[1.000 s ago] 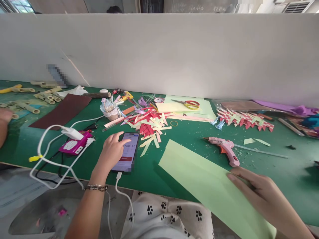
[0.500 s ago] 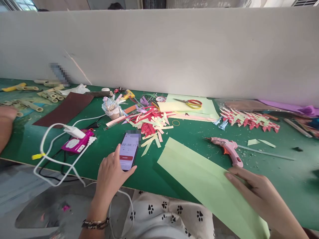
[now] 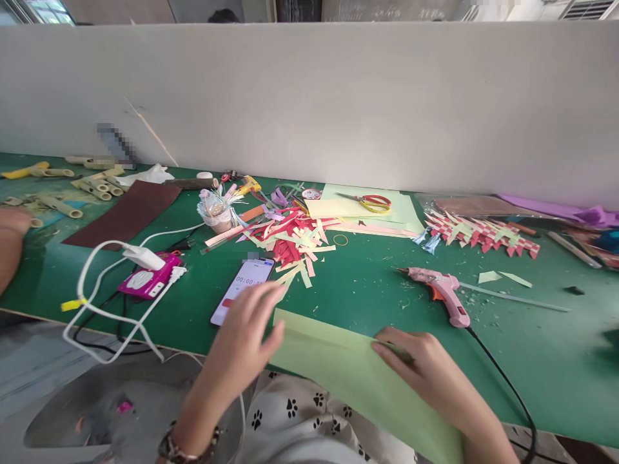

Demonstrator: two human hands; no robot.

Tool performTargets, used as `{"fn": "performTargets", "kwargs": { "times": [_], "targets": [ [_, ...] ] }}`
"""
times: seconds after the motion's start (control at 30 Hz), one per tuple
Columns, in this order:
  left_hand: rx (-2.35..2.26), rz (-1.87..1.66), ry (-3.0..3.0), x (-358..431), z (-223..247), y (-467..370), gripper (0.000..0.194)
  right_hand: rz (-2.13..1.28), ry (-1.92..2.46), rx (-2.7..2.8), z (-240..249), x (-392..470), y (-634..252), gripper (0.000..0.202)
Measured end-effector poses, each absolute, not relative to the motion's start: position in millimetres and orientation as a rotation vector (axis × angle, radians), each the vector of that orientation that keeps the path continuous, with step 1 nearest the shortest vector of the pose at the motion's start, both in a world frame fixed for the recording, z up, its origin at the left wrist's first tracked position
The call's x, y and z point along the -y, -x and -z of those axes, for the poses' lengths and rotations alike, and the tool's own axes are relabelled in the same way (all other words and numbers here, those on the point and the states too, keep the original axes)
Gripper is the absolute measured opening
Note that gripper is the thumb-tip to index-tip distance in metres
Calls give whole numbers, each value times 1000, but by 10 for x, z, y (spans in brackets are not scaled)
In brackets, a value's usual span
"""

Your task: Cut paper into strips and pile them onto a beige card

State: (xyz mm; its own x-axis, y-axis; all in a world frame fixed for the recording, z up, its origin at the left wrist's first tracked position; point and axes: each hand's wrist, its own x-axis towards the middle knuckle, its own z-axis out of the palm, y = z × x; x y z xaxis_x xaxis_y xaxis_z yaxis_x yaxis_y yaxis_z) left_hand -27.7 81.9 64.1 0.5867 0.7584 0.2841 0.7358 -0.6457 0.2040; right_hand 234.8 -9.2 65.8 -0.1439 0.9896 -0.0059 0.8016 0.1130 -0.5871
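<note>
A sheet of light green paper point(image 3: 338, 361) slants over the table's front edge and my lap. My right hand point(image 3: 425, 367) grips its upper edge between thumb and fingers. Near the sheet's left corner is my left hand point(image 3: 251, 328), fingers apart, holding nothing. It partly covers a phone point(image 3: 246, 283) that lies face up with a timer on its screen. Beyond the phone spreads a heap of red, pink and pale green paper strips point(image 3: 294, 235). A pink glue gun point(image 3: 442, 290) rests on the table to the right, a glue stick in its back end.
Scissors point(image 3: 365, 202) lie on paper sheets at the back. A woven red-and-white paper piece point(image 3: 483, 233) is at the right. White cables loop around a magenta power strip point(image 3: 149, 274) on the left. Bamboo pieces point(image 3: 62, 205) and another person's arm point(image 3: 12, 245) are at far left.
My left hand has moved right, off the phone's screen toward the paper. The phone has turned and shifted slightly left. My right hand has brought the green sheet left.
</note>
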Motion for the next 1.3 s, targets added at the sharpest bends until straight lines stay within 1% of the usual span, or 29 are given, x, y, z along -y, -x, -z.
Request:
{"fn": "performTargets", "kwargs": {
  "times": [0.1, 0.13, 0.2, 0.23, 0.3, 0.37, 0.57, 0.67, 0.77, 0.87, 0.9, 0.97, 1.03, 1.07, 1.13, 1.2, 1.3],
  "targets": [
    [-852, -469, -2769, -657, -721, -104, 35, -665, 1699, 2056, -648, 7, -2194, 26],
    [-801, -468, -2761, -622, -704, -202, 32, -679, 1669, 2066, -645, -14, -2161, 27],
    [-770, -479, -2780, -591, -631, -332, 17, -710, 1620, 2069, -636, -39, -2131, 28],
    [-767, -499, -2805, -591, -588, -364, 14, -735, 1610, 2063, -630, -41, -2132, 29],
    [-749, -555, -2863, -609, -519, -373, 22, -805, 1612, 2049, -616, -25, -2160, 30],
    [-737, -615, -2903, -641, -494, -323, 24, -876, 1618, 2041, -604, 7, -2215, 31],
    [-843, -624, -2908, -826, -551, 90, 25, -907, 1642, 2010, -634, 116, -2526, 33],
    [-1070, -638, -2863, -924, -576, 364, 25, -843, 1660, 1991, -689, 171, -2689, 33],
    [-1293, -734, -2747, -935, -613, 489, 24, -779, 1695, 1977, -723, 191, -2725, 32],
    [-1197, -800, -2686, -844, -651, 358, 16, -801, 1675, 2052, -713, 141, -2600, 34],
    [-1105, -771, -2704, -804, -654, 273, 21, -818, 1657, 2079, -704, 112, -2540, 35],
    [-881, -593, -2772, -733, -640, 96, 43, -830, 1627, 2102, -687, 55, -2429, 36],
    [-710, -420, -2829, -694, -603, -37, 56, -810, 1613, 2095, -677, 17, -2363, 35],
    [-675, -366, -2853, -690, -581, -76, 57, -794, 1612, 2087, -674, 8, -2353, 34],
    [-681, -314, -2894, -709, -542, -99, 52, -751, 1630, 2072, -664, 13, -2370, 33],
    [-709, -303, -2911, -752, -522, -65, 49, -694, 1687, 2061, -646, 39, -2412, 29],
    [-736, -301, -2868, -830, -519, 35, 50, -571, 1768, 2103, -602, 92, -2471, 21]
  ]
}}
